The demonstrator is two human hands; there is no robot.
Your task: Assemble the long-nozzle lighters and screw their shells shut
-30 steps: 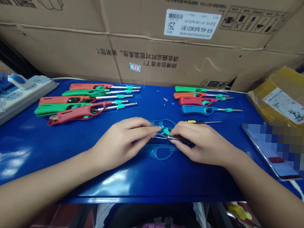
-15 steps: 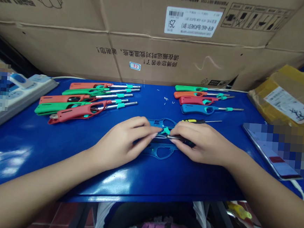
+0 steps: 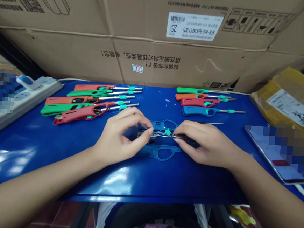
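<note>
Two halves of a blue lighter casing lie apart: the far half [image 3: 164,124] and the near half [image 3: 151,151]. Between them are a lighter's inner parts [image 3: 154,135], with thin wires and a teal trigger [image 3: 167,131]. My left hand [image 3: 126,135] is closed in a pinch, thumb and forefinger at the left end of these parts. My right hand [image 3: 204,142] is closed around a dark metal tube [image 3: 176,136] at their right end; its palm hides the rest. Just behind the right hand, a screwdriver [image 3: 214,124] shows its thin shaft.
Several red, orange and green lighters [image 3: 83,114] lie at the left. More lighters, including a blue one [image 3: 199,111], lie at the back right. A power strip [image 3: 24,97], a phone [image 3: 275,155] and cardboard boxes [image 3: 146,18] border the blue table [image 3: 125,182].
My left hand has shifted slightly left and its fingers have lifted and curled, uncovering more wires and inner parts. My right hand keeps its grip. The view has shifted a little.
</note>
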